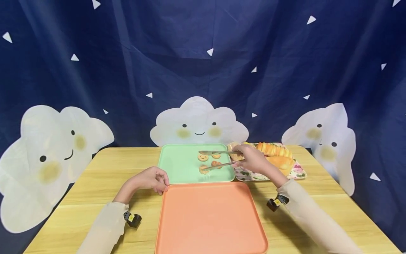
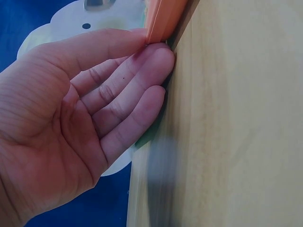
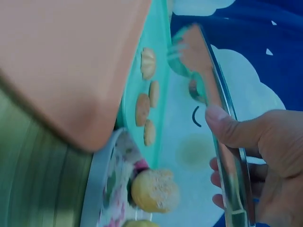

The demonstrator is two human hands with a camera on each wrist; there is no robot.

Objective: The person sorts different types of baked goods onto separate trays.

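My left hand (image 1: 149,180) pinches the far left corner of an orange tray (image 1: 209,218) between thumb and fingertips, seen close in the left wrist view. Metal tongs (image 1: 219,152) are held in my right hand (image 1: 253,159), their two arms spread apart. They reach leftward over a mint-green tray (image 1: 180,162) behind the orange one. Several small cookies, one with a face (image 1: 203,157), lie on its right half, below the tongs. In the right wrist view the tongs (image 3: 217,80) hold nothing between their tips; the cookies (image 3: 142,109) rest on the green tray.
At the right of the green tray stands a floral tray (image 1: 250,176) with a ridged long loaf (image 1: 275,150), a smooth bun (image 1: 282,163) and a round roll (image 3: 155,190). The wooden table (image 1: 320,197) meets a blue cloth backdrop (image 1: 203,77).
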